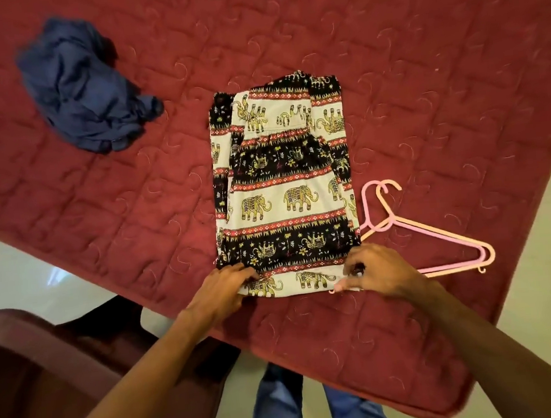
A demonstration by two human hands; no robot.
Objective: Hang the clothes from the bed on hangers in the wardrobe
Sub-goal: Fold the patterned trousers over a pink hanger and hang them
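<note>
Folded elephant-print trousers (282, 188) in black, white and red lie flat on the red quilted bed (421, 62). My left hand (227, 284) grips their near left corner. My right hand (376, 271) pinches the near right corner, together with what looks like a pink hanger tip (336, 288) under the fabric. Two stacked pink hangers (436, 234) lie on the bed just right of the trousers. A crumpled blue garment (83, 89) sits at the far left of the bed.
A dark red plastic chair (47, 355) stands at the near left, close to the bed's edge. Pale tiled floor (23, 271) shows left and right of the bed. My legs in blue jeans (278, 408) are below.
</note>
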